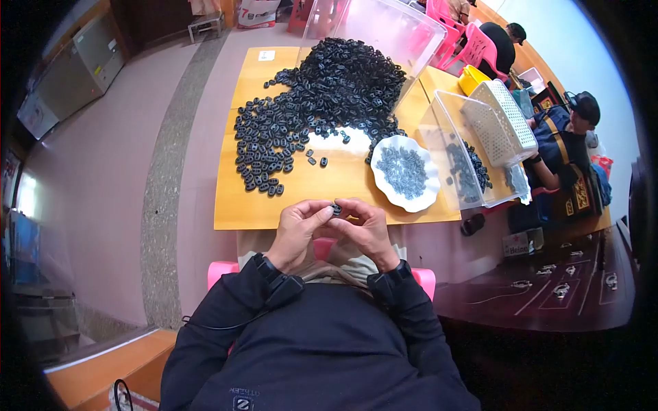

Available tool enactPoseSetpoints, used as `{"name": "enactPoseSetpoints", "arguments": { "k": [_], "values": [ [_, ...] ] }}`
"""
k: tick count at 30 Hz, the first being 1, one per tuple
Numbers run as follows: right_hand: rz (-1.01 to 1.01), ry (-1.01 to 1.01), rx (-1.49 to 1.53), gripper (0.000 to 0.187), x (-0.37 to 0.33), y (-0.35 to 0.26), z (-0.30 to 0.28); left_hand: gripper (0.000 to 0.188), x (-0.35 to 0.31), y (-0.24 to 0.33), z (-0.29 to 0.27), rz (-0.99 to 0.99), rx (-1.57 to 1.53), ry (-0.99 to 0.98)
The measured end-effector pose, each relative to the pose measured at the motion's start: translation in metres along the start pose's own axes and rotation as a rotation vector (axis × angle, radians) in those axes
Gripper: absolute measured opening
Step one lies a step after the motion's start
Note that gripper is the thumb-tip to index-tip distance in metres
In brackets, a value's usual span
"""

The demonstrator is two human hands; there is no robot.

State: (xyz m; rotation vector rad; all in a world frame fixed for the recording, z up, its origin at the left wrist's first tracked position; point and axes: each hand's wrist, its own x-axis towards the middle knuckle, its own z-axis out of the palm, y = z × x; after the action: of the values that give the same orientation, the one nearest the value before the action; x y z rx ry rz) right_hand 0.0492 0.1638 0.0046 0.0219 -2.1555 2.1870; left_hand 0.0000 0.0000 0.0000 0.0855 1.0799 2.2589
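Just past the front edge of the table, my left hand (299,229) and my right hand (367,229) meet, fingertips pinched from both sides on a small black oval piece (336,209). My fingers hide most of it. A large heap of black oval pieces (349,79), many showing two holes, covers the far part of the wooden table (253,212). More of them spread out on the left, and a few lie singly between the heap and my hands. To the right of my hands is a white scalloped plate (423,202), holding many small greyish, see-through parts (401,170).
A clear plastic bin (418,41) lies tipped behind the heap. Right of the plate stands a clear box (439,113) with black pieces, beside a white perforated basket (504,116) and a yellow bowl (471,80). Another person (562,137) sits at the right; others sit farther back.
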Motion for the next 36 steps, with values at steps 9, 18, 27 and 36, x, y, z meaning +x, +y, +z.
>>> {"name": "enactPoseSetpoints", "arguments": {
  "k": [9,18,27,36],
  "values": [
    [-0.155,0.118,-0.236,0.025,0.001,0.007,0.004,0.015,0.000,0.000,-0.003,-0.027,0.011,-0.033],
    [-0.220,0.078,-0.271,0.022,-0.002,0.003,0.002,0.013,-0.004,0.001,-0.001,-0.044,0.013,-0.010],
    [-0.173,0.096,-0.367,0.021,-0.003,0.005,-0.001,0.012,-0.002,-0.003,0.002,-0.040,0.019,0.039],
    [-0.253,0.109,-0.321,0.018,0.001,0.002,0.004,0.009,-0.003,0.002,0.001,-0.036,0.112,0.033]
  ]
}}
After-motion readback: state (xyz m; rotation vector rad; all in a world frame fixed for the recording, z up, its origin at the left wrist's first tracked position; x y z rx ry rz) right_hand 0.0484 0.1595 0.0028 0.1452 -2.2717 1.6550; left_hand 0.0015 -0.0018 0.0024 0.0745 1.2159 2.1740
